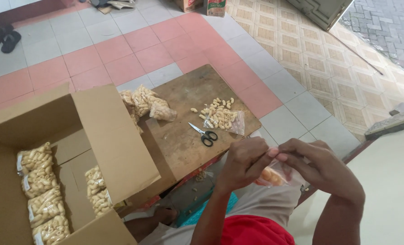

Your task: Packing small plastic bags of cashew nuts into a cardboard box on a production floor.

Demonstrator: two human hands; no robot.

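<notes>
My left hand [243, 161] and my right hand [311, 163] meet over my lap, both pinching the top of a small clear plastic bag [272, 176] with pale orange snack pieces inside. On the low wooden table [179, 136] in front of me lie black-handled scissors [204, 134], a heap of loose snack pieces on an open clear bag [220, 116], and several filled snack bags [146, 104] at the table's left edge.
An open cardboard box [66, 159] on my left holds several filled snack bags [41, 190] in rows. Black sandals [4, 37] lie on the tiled floor at the far left. A carton [216, 7] stands at the top. A concrete step [392, 122] is at right.
</notes>
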